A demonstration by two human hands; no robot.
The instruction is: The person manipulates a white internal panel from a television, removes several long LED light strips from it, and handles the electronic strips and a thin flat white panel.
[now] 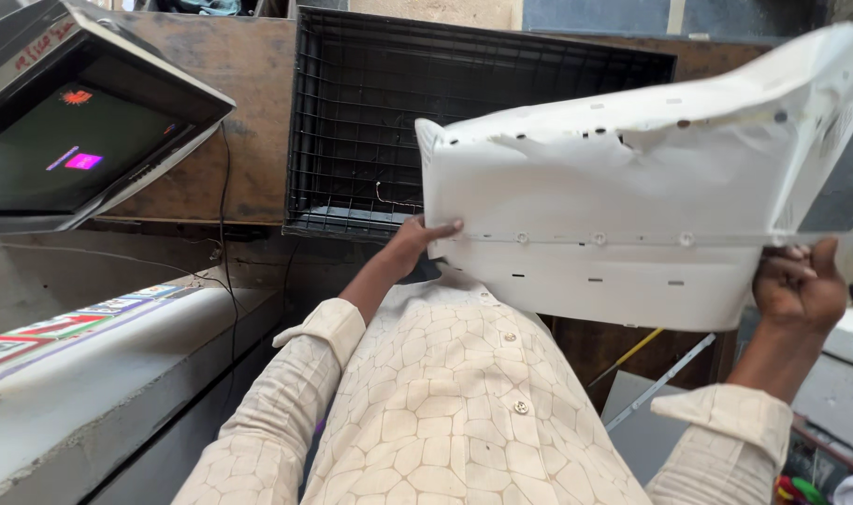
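Two hands are holding a large white moulded panel (623, 206) up in front of the chest, one at each end.

The left hand (422, 238) is pinching the panel's near left edge, thumb lying across the face and the other fingers hidden behind; the right hand (801, 285) is closing around its lower right corner, fingers curling over the rim. Held like this, clear of any surface, it is probably handling best with both grips kept firm and level, since the wide, thin piece could flex or twist. The panel is looking curved and glossy, its upper edge ragged and torn, with small holes dotted along the top and a row of round fasteners and short slots running across the middle. Behind it, a black wire cage (370, 122) is standing against the wall, with a tilted screen (62, 140) to its left.
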